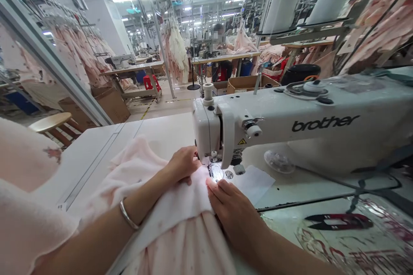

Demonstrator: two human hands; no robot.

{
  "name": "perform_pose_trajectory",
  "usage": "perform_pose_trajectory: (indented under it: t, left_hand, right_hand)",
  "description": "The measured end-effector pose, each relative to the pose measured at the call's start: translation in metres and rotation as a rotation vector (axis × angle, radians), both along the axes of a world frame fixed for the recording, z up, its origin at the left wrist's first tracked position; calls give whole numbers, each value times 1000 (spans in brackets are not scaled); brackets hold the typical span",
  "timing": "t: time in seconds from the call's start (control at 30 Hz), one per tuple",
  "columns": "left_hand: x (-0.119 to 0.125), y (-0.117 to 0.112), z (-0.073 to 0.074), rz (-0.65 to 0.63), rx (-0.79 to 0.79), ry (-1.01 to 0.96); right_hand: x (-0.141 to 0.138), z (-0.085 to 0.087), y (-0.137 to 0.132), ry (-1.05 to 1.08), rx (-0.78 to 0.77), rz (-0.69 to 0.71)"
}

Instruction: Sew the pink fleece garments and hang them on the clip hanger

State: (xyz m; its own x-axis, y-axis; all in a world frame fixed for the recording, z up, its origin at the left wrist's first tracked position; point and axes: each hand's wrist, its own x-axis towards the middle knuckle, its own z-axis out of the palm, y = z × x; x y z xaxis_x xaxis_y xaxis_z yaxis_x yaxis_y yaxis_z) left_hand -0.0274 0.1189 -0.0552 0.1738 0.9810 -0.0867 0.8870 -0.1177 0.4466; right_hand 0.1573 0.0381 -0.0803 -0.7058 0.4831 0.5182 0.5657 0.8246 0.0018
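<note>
A pale pink fleece garment (185,200) lies gathered on the sewing machine table, its edge reaching the lit needle area (216,172). My left hand (183,164) is closed on the fabric, just left of the presser foot, fingertips tucked beside the machine head. In front of the needle plate, my right hand (230,204) presses its fingers together on the garment's right edge. Above both hands stands the white Brother sewing machine (258,124). The needle tip is too small to make out.
Thread snips (338,221) lie on the right of the table. A clear plastic disc (279,162) and a white sheet (258,182) rest under the machine arm. Thread cones (280,7) stand behind. A wooden stool (53,122) is at left.
</note>
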Motion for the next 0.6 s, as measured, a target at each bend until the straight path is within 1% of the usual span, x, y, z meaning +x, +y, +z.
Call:
perform_pose_trajectory:
  t: [0.13,0.23,0.3,0.37,0.43,0.47,0.53,0.57,0.6]
  left_hand:
    - [0,-6,10,14,-11,-26]
    - [1,-6,14,35,-56,-61]
    - [3,-7,18,50,-105,-91]
    - [2,-15,27,77,-162,-125]
    - [-2,-34,45,127,-193,-151]
    - [-4,-49,57,153,-178,-171]
    - [-9,-88,83,186,-108,-251]
    - [-10,-110,95,169,-67,-339]
    - [-10,-132,106,156,-57,-425]
  right_hand:
    - [-3,-2,-8,-14,15,-20]
    - [-7,-2,-4,-28,19,-30]
    - [-10,4,4,-27,-3,-27]
    - [-15,15,9,-3,-33,-27]
    - [-19,33,3,46,-56,-41]
    - [-22,42,-6,93,-63,-49]
    - [-25,58,-33,227,-72,-49]
    - [-26,64,-50,310,-82,-29]
    - [-26,67,-66,356,-89,-8]
